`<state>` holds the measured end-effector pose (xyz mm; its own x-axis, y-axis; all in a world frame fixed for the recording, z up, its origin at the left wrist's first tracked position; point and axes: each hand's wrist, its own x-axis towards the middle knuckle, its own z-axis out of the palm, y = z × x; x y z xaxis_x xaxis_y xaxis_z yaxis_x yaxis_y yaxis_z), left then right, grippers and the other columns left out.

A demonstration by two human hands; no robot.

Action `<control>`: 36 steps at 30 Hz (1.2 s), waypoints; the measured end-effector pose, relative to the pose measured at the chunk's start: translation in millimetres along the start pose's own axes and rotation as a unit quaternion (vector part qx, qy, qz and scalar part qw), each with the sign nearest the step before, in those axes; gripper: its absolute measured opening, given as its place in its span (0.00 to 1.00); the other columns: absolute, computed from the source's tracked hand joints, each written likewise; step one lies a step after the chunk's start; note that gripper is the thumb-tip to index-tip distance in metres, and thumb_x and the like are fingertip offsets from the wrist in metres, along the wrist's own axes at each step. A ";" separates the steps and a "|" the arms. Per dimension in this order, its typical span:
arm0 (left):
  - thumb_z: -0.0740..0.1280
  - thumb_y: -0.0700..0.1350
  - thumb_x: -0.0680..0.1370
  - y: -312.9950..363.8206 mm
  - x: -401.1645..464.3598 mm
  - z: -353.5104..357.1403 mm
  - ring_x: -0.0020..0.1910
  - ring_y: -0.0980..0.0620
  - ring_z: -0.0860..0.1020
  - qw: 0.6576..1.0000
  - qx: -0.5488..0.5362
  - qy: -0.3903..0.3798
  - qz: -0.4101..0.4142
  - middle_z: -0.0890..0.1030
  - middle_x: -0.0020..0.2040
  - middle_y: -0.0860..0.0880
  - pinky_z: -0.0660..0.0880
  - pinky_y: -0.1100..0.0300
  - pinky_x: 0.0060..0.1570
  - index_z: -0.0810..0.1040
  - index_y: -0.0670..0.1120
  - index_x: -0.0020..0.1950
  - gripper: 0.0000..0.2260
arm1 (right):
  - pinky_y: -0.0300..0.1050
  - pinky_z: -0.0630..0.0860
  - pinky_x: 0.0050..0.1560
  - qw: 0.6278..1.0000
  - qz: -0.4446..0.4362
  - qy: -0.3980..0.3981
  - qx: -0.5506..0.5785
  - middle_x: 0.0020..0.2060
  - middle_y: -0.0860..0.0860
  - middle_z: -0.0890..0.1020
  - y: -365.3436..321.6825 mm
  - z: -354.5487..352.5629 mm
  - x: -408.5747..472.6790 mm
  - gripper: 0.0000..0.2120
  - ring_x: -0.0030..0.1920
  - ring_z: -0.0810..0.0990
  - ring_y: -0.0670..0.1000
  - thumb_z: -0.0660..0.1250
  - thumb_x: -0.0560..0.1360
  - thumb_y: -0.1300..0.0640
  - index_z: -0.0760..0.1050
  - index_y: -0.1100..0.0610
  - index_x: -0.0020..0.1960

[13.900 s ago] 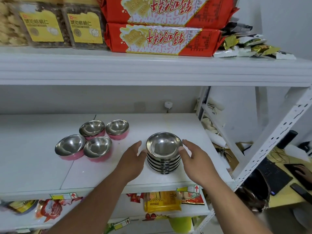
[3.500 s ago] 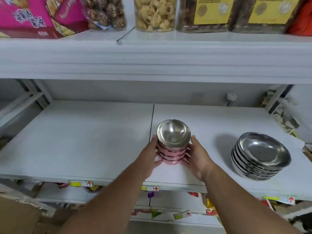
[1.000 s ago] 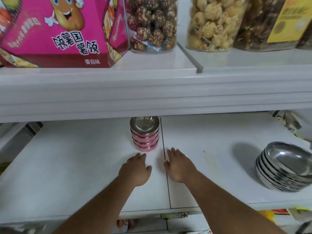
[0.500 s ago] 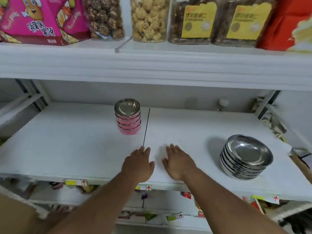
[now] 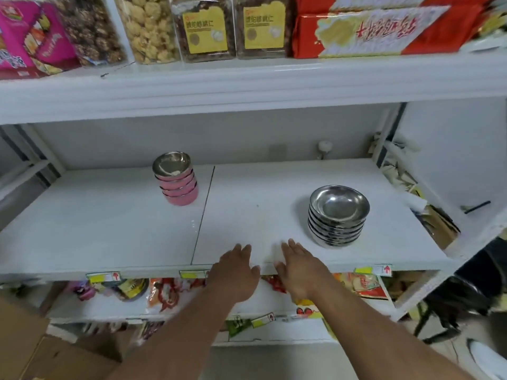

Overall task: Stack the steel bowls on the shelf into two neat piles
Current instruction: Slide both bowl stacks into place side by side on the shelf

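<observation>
A pile of several small pink-sided steel bowls (image 5: 178, 181) stands upright toward the back of the white shelf (image 5: 96, 229), just left of the seam between its two boards. A pile of several wider plain steel bowls (image 5: 338, 215) sits on the right board. My left hand (image 5: 236, 270) and my right hand (image 5: 297, 270) hover side by side over the shelf's front edge, palms down, fingers spread, holding nothing. Both hands are apart from the two piles.
The upper shelf (image 5: 247, 83) overhangs close above, carrying snack jars (image 5: 148, 26), a pink box (image 5: 30, 42) and red biscuit packs (image 5: 384, 26). Snack packets (image 5: 170, 292) fill the shelf below. A slanted white frame post (image 5: 450, 278) stands at the right, cardboard (image 5: 33, 349) at the lower left.
Both hands have drawn back from the pink pile toward the shelf's front edge and shifted right. The view has swung right. Neither pile has moved.
</observation>
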<state>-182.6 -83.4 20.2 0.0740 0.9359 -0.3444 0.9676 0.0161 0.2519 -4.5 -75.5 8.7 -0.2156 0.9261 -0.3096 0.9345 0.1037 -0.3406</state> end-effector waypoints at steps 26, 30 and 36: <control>0.54 0.64 0.81 169.6 74.1 22.8 0.69 0.47 0.71 0.733 -0.667 0.054 -0.125 0.70 0.73 0.46 0.67 0.46 0.72 0.61 0.48 0.79 0.30 | 0.61 0.65 0.75 0.734 0.248 0.109 0.623 0.74 0.63 0.71 175.6 -77.4 -8.3 0.29 0.72 0.72 0.64 0.56 0.83 0.41 0.68 0.62 0.73; 0.55 0.65 0.80 180.1 90.1 24.4 0.73 0.48 0.68 0.693 -0.705 0.042 -0.142 0.66 0.78 0.48 0.67 0.47 0.72 0.63 0.49 0.80 0.32 | 0.55 0.62 0.77 0.708 0.196 0.079 0.674 0.79 0.54 0.64 186.2 -89.4 17.0 0.33 0.76 0.66 0.55 0.53 0.83 0.38 0.58 0.58 0.81; 0.52 0.61 0.83 196.1 92.8 24.8 0.63 0.53 0.73 0.674 -0.726 0.038 -0.134 0.76 0.63 0.52 0.73 0.52 0.66 0.74 0.56 0.61 0.16 | 0.52 0.62 0.77 0.693 0.141 0.037 0.706 0.75 0.54 0.70 193.1 -84.2 42.5 0.30 0.75 0.68 0.52 0.50 0.84 0.40 0.65 0.60 0.78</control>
<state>20.0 -2.2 15.2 -0.1231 0.8453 -0.5199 -0.3160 0.4632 0.8280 190.6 14.4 4.5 -0.0162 0.8586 -0.5124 -0.2830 -0.4955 -0.8212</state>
